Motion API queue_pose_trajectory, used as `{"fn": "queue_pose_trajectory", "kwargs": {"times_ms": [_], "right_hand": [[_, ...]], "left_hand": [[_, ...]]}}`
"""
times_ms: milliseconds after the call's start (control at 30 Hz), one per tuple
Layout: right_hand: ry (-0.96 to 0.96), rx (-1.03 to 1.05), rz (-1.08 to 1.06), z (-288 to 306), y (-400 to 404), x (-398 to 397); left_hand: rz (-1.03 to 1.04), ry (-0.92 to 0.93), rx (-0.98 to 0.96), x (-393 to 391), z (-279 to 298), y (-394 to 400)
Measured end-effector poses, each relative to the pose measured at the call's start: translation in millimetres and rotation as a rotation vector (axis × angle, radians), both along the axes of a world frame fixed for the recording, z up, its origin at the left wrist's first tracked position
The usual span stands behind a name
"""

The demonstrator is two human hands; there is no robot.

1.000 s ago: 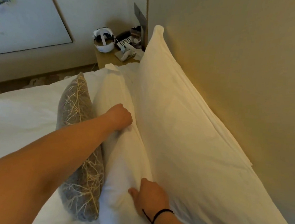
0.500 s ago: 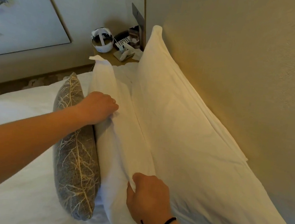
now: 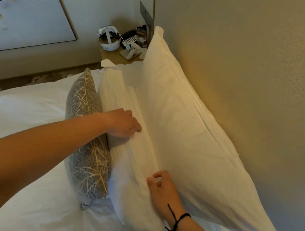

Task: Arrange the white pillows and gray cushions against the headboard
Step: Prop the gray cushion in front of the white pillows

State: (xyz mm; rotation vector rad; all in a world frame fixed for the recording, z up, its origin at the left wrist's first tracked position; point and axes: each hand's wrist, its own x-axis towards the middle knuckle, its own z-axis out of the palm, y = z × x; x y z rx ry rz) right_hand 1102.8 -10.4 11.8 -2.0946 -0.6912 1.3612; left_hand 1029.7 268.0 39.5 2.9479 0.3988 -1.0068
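Observation:
A large white pillow (image 3: 183, 127) leans upright against the beige headboard (image 3: 251, 77). In front of it stands a smaller white pillow (image 3: 125, 168), pressed close to the large one. A gray cushion (image 3: 87, 157) with a pale branch pattern leans on the smaller pillow's bed side. My left hand (image 3: 123, 123) lies palm down on the smaller pillow's top edge, fingertips pushed into it. At that pillow's near end, my right hand (image 3: 162, 191), with a black wrist cord, pinches the edge with curled fingers.
White bedding (image 3: 29, 120) spreads out to the left of the cushion. Beyond the pillows a wooden nightstand (image 3: 112, 56) carries a white headset (image 3: 109, 40), a phone (image 3: 129, 39) and small items. A framed picture (image 3: 28, 14) hangs on the far wall.
The smaller white pillow has been lowered and pushed against the large pillow. My left hand went from gripping its raised edge to pressing flat on top. My right hand's grip loosened.

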Motion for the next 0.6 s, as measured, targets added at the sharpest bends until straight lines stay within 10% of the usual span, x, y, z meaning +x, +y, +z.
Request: {"fn": "queue_pose_trajectory", "kwargs": {"times_ms": [333,600], "right_hand": [[-0.271,0.498,-0.128,24,-28,23],[-0.381,0.390,0.027,16,-44,31]], "left_hand": [[0.043,-0.051,-0.155,26,13,-19],[0.037,-0.271,-0.098,20,-5,-25]]}}
